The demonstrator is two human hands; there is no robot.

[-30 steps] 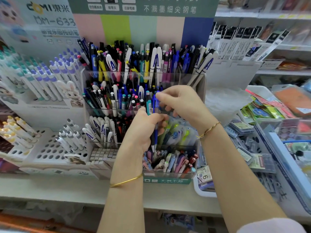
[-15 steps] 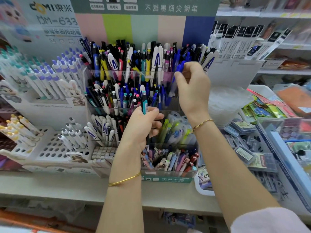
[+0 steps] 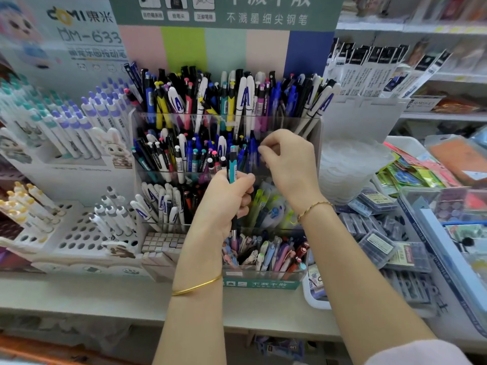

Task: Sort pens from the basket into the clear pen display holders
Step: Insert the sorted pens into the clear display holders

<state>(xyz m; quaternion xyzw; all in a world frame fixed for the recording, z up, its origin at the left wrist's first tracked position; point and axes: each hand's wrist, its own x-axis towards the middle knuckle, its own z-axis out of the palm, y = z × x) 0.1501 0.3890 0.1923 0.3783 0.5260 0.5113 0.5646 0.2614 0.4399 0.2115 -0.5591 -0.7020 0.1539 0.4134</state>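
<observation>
Our left hand [image 3: 224,206] is wrapped round a teal pen [image 3: 233,167], held upright with its tip down, in front of the clear tiered pen holder [image 3: 319,154]. To the right, our right hand [image 3: 290,164] curls its fingertips beside the blue pens [image 3: 251,154] in the second tier; we cannot tell whether it pinches one.

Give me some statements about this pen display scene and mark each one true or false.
1. The left hand grips a teal pen, tip pointing down. True.
2. Both wrists are bare. False: each wears a gold bracelet.
3. The right hand is in front of the clear holder. True.
4. The holder's highest row is empty. False: it is crowded with pens.
</observation>
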